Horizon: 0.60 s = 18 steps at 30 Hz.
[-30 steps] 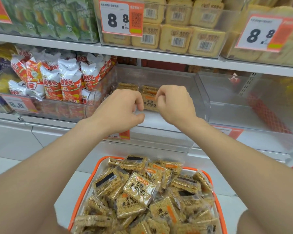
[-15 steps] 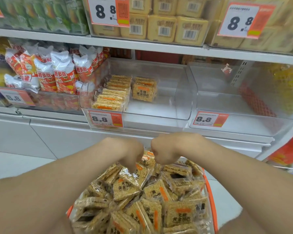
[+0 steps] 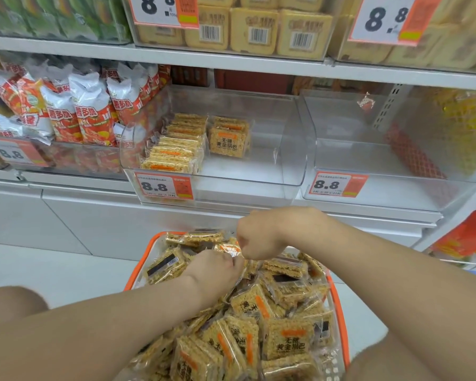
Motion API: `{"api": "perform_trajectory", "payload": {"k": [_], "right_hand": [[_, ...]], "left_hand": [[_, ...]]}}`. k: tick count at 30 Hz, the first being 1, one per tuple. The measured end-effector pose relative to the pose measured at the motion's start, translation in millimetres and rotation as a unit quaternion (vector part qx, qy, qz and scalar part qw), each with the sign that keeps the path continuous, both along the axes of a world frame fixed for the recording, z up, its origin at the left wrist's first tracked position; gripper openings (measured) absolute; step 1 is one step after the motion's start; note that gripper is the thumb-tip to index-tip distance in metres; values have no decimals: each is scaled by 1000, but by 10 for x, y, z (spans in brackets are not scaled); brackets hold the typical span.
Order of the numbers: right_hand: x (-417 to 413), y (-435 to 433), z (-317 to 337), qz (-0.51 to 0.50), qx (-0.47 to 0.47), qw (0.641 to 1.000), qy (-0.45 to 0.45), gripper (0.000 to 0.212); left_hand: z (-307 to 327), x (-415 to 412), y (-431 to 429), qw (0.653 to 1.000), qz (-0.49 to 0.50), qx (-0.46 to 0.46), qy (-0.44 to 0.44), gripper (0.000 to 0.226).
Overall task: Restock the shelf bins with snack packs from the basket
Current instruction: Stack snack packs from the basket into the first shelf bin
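Snack packs (image 3: 286,345) heap your orange basket (image 3: 160,234) below the shelf (image 3: 80,185); 2 short rows stand in the left part of the clear bin (image 3: 286,149). Your left hand (image 3: 215,266) and right hand (image 3: 259,237) curl onto the heap, close together; whether they grip a pack, you cannot tell.

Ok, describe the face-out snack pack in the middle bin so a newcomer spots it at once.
Above the orange basket, find the clear bin holding golden packs. A row runs along its left wall, edges showing; right of it, toward the back, stands a smaller group. Its front pack alone shows a full face: orange bar over black characters.
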State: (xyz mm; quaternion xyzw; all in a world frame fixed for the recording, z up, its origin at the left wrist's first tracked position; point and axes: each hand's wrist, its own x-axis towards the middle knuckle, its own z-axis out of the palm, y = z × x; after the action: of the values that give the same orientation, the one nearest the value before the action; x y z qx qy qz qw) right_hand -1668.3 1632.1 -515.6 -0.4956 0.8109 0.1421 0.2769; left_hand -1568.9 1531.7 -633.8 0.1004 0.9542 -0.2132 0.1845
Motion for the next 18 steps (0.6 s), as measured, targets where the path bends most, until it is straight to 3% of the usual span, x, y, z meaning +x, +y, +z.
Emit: {"api": "perform_trajectory", "payload": {"k": [5,11,13,15,18], "right_hand": [[28,34,79,6,3,1000,8,34],[26,98,173,-39,-4,999,26,34],[6,110,255,-72,-9,997,-23,33],[-7,130,280,-152,-46,979,-128,18],[-39,168,255,-261,-108,921,-268,48]], "left_hand": [[140,-32,-30,999,20,29,24,49],[576,-61,-73,964,166,201,60,69],[743,-31,-85,953,183,231,74,77],[903,19,-85,942,196,254,98,82],[1121,112,-85,930,183,287,138,85]]}}
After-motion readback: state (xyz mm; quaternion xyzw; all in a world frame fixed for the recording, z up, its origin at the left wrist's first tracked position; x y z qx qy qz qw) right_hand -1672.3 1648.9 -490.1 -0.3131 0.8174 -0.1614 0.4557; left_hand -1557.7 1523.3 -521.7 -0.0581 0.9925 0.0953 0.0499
